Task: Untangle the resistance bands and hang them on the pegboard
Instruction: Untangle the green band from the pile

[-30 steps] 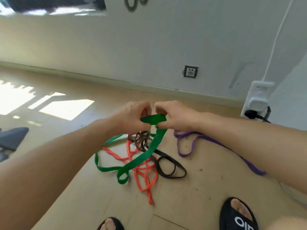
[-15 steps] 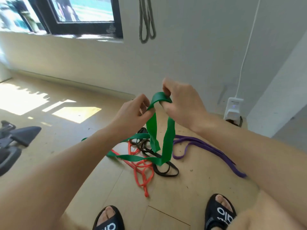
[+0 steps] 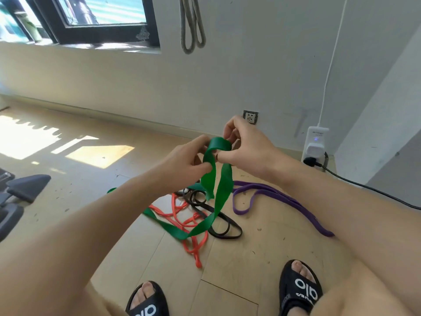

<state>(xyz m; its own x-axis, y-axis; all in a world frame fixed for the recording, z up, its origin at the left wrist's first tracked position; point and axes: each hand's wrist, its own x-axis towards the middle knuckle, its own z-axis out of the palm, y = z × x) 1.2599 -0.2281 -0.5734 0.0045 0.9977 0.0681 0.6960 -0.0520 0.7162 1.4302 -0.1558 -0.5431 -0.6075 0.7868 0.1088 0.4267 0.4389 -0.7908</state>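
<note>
Altogether five bands [image 3: 224, 190], two hands [image 3: 182, 164].

One head-worn, wide-angle view is given — aimed forward and down at the floor [image 3: 262, 258], close over both forearms.

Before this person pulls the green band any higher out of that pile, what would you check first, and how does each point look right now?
1. Both hands hold the green band: ok. The left hand and right hand pinch its top loop.
2. Green band free of the pile: not ok. Its lower part lies across the orange band and black band on the floor.
3. Green band untwisted: not ok. It twists below the hands.
4. Purple band clear of the pull: ok. It lies apart, to the right.
5. Feet off the bands: ok. Both sandals stand short of the pile.
6. Free hook above: cannot tell. Only a grey band hanging on the wall shows.
</note>
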